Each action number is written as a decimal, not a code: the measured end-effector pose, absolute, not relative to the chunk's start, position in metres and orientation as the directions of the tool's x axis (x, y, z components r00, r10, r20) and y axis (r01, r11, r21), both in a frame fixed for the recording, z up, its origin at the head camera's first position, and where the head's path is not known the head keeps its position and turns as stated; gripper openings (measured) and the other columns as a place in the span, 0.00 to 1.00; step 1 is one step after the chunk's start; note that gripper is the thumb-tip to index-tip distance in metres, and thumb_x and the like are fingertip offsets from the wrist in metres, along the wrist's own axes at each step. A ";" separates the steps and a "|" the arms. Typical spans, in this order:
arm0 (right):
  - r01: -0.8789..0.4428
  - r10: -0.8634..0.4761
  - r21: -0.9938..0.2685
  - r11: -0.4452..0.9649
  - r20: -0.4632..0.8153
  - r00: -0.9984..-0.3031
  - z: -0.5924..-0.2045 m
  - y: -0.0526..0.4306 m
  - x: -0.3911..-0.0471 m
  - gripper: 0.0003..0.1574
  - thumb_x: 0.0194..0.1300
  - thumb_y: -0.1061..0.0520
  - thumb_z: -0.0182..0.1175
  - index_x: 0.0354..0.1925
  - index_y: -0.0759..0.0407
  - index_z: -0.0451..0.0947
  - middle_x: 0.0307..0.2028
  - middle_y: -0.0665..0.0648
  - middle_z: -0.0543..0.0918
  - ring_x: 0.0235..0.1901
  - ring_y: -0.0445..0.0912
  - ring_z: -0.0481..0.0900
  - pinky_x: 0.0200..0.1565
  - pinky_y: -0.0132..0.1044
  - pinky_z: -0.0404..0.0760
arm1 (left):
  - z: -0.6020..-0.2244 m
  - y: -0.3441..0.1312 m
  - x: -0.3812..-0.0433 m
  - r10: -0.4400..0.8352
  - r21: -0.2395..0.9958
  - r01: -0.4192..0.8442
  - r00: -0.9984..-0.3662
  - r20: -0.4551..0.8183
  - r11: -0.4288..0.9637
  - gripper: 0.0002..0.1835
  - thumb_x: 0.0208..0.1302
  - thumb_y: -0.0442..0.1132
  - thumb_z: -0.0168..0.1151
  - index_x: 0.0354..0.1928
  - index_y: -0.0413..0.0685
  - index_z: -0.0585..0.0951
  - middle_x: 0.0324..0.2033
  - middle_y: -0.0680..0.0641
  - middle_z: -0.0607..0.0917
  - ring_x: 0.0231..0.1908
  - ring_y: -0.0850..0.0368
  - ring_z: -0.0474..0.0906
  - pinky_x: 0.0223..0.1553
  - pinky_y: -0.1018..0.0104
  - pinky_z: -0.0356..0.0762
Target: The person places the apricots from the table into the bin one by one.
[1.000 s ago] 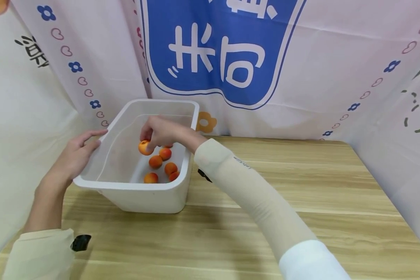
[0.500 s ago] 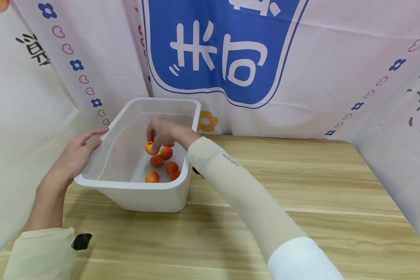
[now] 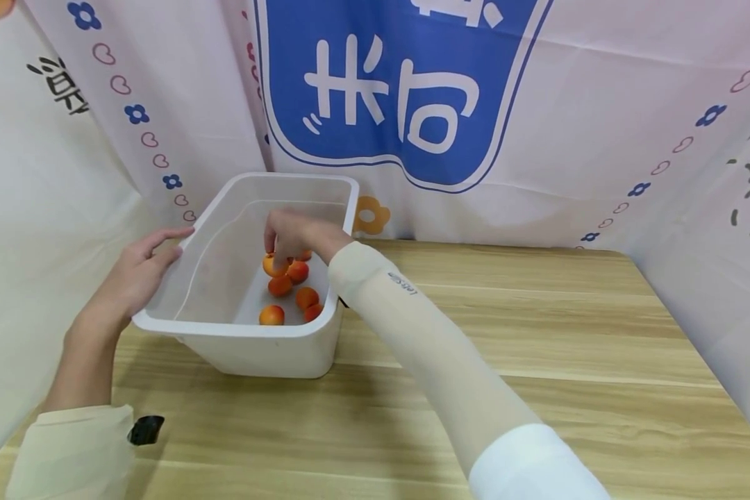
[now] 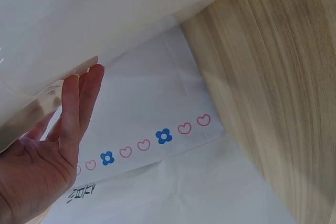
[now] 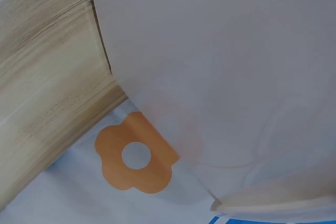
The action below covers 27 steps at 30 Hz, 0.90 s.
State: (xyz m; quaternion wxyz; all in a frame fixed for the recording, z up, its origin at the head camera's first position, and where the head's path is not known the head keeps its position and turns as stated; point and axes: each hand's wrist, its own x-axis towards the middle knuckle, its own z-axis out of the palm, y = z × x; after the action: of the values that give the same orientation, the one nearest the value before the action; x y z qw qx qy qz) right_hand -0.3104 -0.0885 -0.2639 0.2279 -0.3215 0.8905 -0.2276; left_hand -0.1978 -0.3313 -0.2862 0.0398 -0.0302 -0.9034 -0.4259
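Observation:
A white plastic bin [image 3: 244, 330] stands on the wooden table, with several orange-red apricots [image 3: 271, 315] on its floor. My right hand [image 3: 290, 232] reaches down inside and grips one apricot [image 3: 275, 265] from above, close over the others. That hand is hidden in the right wrist view, where the bin's wall [image 5: 226, 66] fills much of the picture. Outside the bin, my left hand [image 3: 137, 274] touches the left rim with its fingertips. In the left wrist view, straight fingers [image 4: 71, 111] lie against the underside of that rim.
Bare wood of the table [image 3: 537, 333] extends to the right of the bin. A white printed cloth [image 3: 569, 139] with a blue sign hangs right behind it. Another white cloth [image 3: 37, 208] closes off the left side, near the left forearm.
My right hand has moved slightly right and lower in the bin with the apricot, toward the other fruit. The left hand has stayed at the rim.

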 end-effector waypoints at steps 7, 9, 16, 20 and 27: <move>-0.456 -0.666 -0.550 0.700 -0.270 -0.695 -0.266 -0.087 -0.312 0.16 0.68 0.62 0.70 0.54 0.58 0.85 0.44 0.55 0.85 0.36 0.53 0.80 0.44 0.37 0.86 | -0.286 -0.330 -0.197 0.008 0.763 0.080 -0.995 0.098 0.641 0.28 0.83 0.42 0.39 0.77 0.38 0.62 0.59 0.20 0.72 0.29 0.70 0.78 0.26 0.65 0.83; -0.461 -0.665 -0.540 0.704 -0.273 -0.695 -0.266 -0.087 -0.313 0.15 0.68 0.62 0.70 0.53 0.58 0.86 0.45 0.55 0.85 0.37 0.54 0.81 0.46 0.38 0.86 | -0.285 -0.330 -0.197 0.009 0.763 0.081 -0.995 0.098 0.641 0.27 0.83 0.42 0.39 0.77 0.38 0.62 0.60 0.20 0.72 0.29 0.71 0.78 0.26 0.66 0.83; -0.461 -0.655 -0.522 0.718 -0.284 -0.700 -0.268 -0.086 -0.314 0.15 0.68 0.63 0.69 0.52 0.57 0.87 0.45 0.55 0.85 0.38 0.53 0.81 0.44 0.35 0.86 | -0.285 -0.329 -0.199 0.011 0.761 0.084 -0.995 0.100 0.643 0.27 0.83 0.42 0.40 0.77 0.37 0.62 0.60 0.19 0.71 0.29 0.71 0.78 0.26 0.66 0.83; -0.454 -0.642 -0.507 0.732 -0.291 -0.710 -0.267 -0.085 -0.314 0.16 0.67 0.63 0.70 0.53 0.57 0.86 0.46 0.54 0.84 0.40 0.52 0.82 0.41 0.33 0.85 | -0.286 -0.329 -0.200 0.022 0.766 0.089 -0.995 0.097 0.637 0.27 0.83 0.42 0.39 0.77 0.38 0.61 0.61 0.19 0.70 0.30 0.72 0.78 0.27 0.67 0.83; -0.439 -0.599 -0.451 0.777 -0.318 -0.735 -0.262 -0.082 -0.310 0.26 0.65 0.60 0.72 0.61 0.53 0.81 0.51 0.52 0.82 0.45 0.48 0.82 0.43 0.30 0.84 | -0.288 -0.328 -0.202 0.027 0.766 0.100 -0.994 0.108 0.635 0.27 0.83 0.42 0.40 0.77 0.38 0.63 0.59 0.21 0.73 0.30 0.72 0.78 0.27 0.67 0.83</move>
State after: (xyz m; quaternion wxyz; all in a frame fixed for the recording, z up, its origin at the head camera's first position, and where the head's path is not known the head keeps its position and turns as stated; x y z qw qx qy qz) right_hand -0.3099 -0.0820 -0.2620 0.2283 -0.2837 0.9146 -0.1758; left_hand -0.2024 -0.3279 -0.2876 0.0430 -0.0351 -0.9031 -0.4259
